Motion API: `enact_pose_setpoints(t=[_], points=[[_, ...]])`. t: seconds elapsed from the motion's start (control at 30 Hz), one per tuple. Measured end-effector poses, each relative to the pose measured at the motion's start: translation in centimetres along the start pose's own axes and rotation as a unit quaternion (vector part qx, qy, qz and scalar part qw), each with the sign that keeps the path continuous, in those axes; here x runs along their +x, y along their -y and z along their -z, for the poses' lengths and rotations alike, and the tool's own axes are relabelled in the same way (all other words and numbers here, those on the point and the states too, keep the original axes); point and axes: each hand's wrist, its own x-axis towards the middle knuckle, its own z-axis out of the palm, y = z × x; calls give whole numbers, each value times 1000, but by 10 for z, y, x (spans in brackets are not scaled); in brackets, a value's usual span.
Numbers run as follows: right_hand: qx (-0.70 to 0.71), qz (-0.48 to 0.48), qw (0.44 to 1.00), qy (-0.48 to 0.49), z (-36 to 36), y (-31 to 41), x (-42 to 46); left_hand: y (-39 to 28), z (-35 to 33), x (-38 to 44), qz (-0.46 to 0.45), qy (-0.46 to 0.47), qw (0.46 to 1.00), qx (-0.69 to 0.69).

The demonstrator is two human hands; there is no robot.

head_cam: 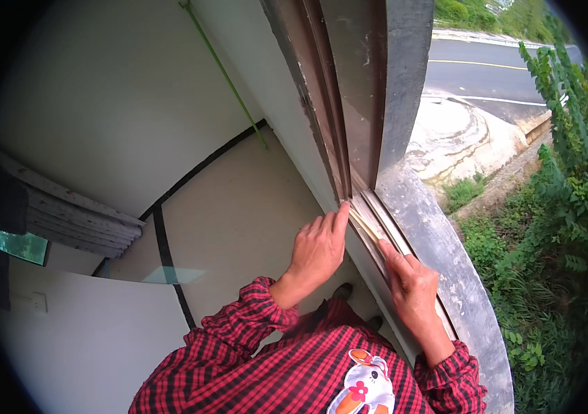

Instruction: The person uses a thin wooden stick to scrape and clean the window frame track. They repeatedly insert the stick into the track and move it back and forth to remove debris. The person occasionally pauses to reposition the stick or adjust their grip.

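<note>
My right hand (410,282) grips a thin pale wooden stick (364,221), like a chopstick, between thumb and fingers. The stick lies at a slant along the sliding-window track (384,220), its far end by the upright of the brown window frame (325,103). At that corner rests the extended index fingertip of my left hand (319,243), close to the stick's far end. The other left fingers are curled together, and the thumb is hidden, so whether this hand grips anything is unclear. A glass pane (358,77) stands upright in the frame beyond the hands.
A grey concrete outer sill (454,269) borders the track, with shrubs (547,279) and a road (485,62) outside. Indoors, a green pole (226,77) leans at the wall above the beige floor (242,207). A curtain (81,212) hangs at left.
</note>
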Motion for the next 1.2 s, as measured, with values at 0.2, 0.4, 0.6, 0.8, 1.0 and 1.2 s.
enact_pose_setpoints(t=[0.2,0.4,0.6,0.8,1.0,1.2], points=[[9,-59,998,31,55,18,-20,-8,37,-29,-4,-19,990,-143],[46,-126,988,81,49,16,-7,-14,28,-7,34,15,997,-62],[-68,-84,987,119,29,34,32,-15,14,6,13,118,981,154],[-32,10,998,46,15,1,6,-14,3,10,-12,69,991,115],[-5,-88,995,36,48,1,-11,-27,43,0,-35,10,999,-40],[34,-178,979,92,51,-3,18,-22,22,34,11,117,990,81]])
